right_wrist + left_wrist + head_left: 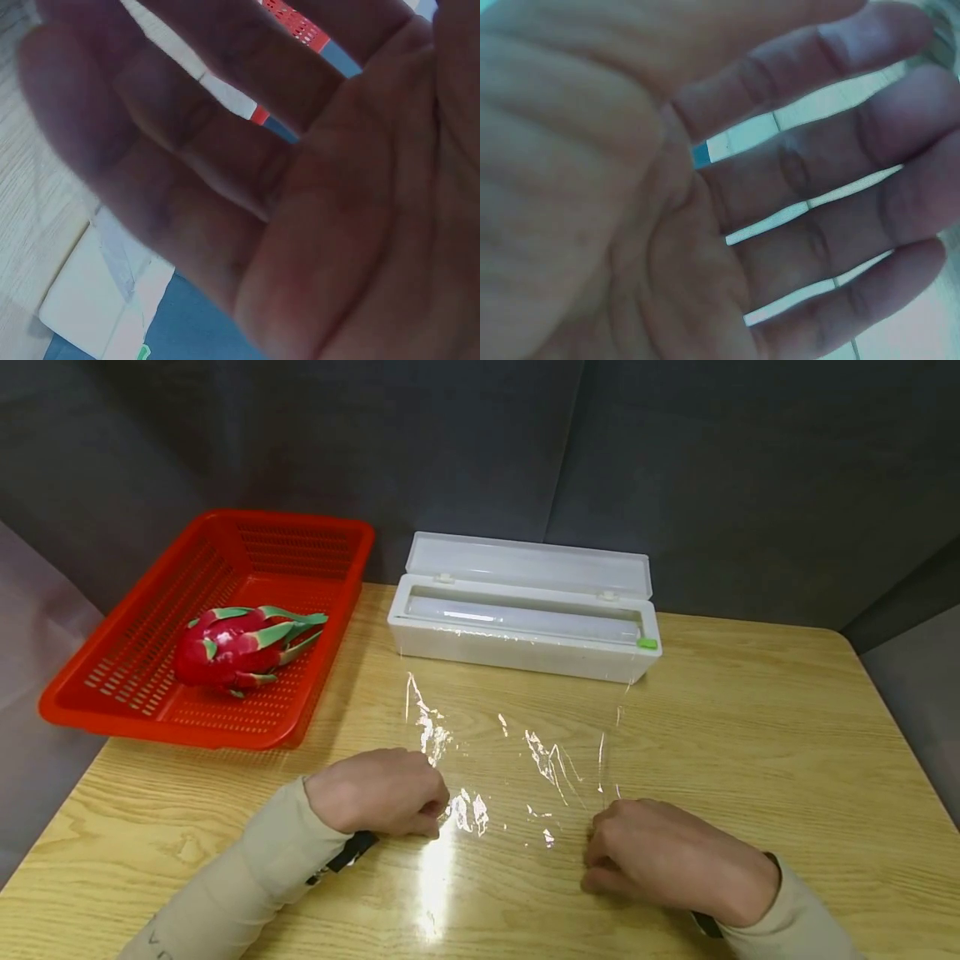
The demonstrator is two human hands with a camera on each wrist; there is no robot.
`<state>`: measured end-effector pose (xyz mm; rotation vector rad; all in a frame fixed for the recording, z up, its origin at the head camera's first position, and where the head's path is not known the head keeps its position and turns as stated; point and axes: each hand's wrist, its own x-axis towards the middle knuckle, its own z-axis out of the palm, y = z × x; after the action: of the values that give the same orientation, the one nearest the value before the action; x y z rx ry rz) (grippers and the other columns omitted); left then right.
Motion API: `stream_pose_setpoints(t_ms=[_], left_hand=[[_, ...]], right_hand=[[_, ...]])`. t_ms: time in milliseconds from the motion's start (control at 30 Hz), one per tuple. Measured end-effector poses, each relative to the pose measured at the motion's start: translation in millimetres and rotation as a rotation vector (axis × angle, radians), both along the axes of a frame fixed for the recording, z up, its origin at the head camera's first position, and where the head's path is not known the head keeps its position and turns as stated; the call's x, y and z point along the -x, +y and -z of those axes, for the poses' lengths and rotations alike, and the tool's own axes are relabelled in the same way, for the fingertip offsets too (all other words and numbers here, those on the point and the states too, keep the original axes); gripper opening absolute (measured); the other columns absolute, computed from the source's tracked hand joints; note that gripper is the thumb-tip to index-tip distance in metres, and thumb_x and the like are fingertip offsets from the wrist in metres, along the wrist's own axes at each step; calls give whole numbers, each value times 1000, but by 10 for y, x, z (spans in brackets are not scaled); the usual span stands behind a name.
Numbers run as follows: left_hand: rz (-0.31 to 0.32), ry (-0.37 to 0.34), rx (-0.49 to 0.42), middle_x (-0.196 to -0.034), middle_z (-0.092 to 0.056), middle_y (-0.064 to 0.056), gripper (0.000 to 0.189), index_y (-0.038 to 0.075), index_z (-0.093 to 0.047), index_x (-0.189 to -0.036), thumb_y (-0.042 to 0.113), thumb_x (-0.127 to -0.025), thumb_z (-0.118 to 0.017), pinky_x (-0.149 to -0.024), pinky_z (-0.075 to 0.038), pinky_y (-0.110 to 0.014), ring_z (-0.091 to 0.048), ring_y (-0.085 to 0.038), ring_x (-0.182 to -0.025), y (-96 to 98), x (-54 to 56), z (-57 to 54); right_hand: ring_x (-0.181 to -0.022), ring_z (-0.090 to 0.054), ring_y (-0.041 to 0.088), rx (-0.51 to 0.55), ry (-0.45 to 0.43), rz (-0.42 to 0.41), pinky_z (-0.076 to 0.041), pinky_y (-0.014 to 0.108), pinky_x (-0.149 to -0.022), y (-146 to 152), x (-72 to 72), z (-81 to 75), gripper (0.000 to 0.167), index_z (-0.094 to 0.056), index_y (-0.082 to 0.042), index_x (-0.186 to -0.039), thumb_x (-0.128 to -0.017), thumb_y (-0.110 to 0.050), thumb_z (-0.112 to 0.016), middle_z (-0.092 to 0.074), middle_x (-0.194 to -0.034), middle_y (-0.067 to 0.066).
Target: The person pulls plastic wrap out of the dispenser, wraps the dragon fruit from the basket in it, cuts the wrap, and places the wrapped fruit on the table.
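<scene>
A sheet of clear cling film (540, 756) runs from the white dispenser box (517, 647) toward me over the table. My left hand (382, 793) pinches the film's near left corner, fingers bent. At the near right corner my right hand (667, 856) pinches it too. Inside the box, whose lid (528, 564) stands up, lies the film roll (517, 618). A green slider (647, 644) sits at its right end. In the left wrist view the palm and fingers (802, 172) fill the picture; the film cannot be made out there. The right wrist view shows fingers (202, 112) bent before the box.
A red plastic basket (345, 610) stands at the back left with a dragon fruit (232, 647) in it. Grey cloth (712, 485) hangs behind the wooden table (787, 735). The table's right edge is in view.
</scene>
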<state>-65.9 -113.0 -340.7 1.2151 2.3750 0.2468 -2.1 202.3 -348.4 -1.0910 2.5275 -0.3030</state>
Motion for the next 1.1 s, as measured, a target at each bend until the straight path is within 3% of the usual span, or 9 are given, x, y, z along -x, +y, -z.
stream_pose_setpoints(t_ms=[300,467,733,867,1100], left_hand=[[21,32,-41,-61,-43,12,34,22,-52,-63,17,-91,-72,-55,-34,-17,-39,-1,-58,29,9,-19],[32,68,-42,-61,-43,12,35,22,-51,-65,22,-93,-71,-56,-37,-18,-40,-2,-58,45,21,-16],[0,94,-33,-64,-44,11,33,22,-52,-70,25,-95,-73,-59,-38,-20,-42,-4,-60,27,54,-7],[14,175,-95,-65,-47,11,30,20,-55,-72,26,-96,-72,-60,-39,-20,-43,-4,-60,20,92,6],[55,419,-266,-66,-54,10,22,18,-65,-79,28,-97,-71,-66,-49,-25,-48,-4,-60,47,156,-30]], right_hand=[[-65,-40,-8,71,144,-9,-42,17,-60,32,17,-82,31,-60,-32,-66,-92,-31,-77,-46,-67,-23],[-65,-41,-8,122,217,0,-44,17,-59,44,40,-116,22,-66,-31,-73,-92,-26,-76,-50,-69,-21],[-68,-45,-10,184,269,37,-47,16,-62,91,106,-167,14,-71,-29,-81,-91,-23,-78,-58,-74,-22],[-70,-48,-10,219,293,60,-49,17,-63,137,165,-186,10,-74,-27,-84,-91,-21,-78,-62,-77,-20],[-74,-57,-10,297,319,150,-54,19,-66,272,291,-251,6,-77,-23,-88,-90,-18,-80,-71,-84,-18]])
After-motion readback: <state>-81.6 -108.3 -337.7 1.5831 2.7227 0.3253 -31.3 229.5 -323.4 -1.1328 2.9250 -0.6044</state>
